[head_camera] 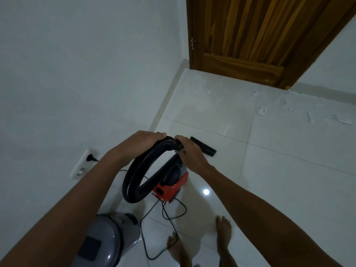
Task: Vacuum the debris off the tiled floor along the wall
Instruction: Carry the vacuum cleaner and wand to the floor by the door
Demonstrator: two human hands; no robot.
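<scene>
Gripping the Vacuum Hose Above the Floor

Both hands hold a black ribbed hose (146,160) that arcs up from a small red and black vacuum (169,182) standing on the tiled floor (279,170). Left hand (138,145) wraps over the top of the curve, fingers curled round it. Right hand (189,151) grips the hose end, fingers closed about it. A black nozzle (203,146) lies on the tiles just beyond the right hand. White debris (262,111) is scattered farther off, near the wooden door (250,39) and along the wall. A thin cord (163,228) loops between the vacuum and two bare feet.
</scene>
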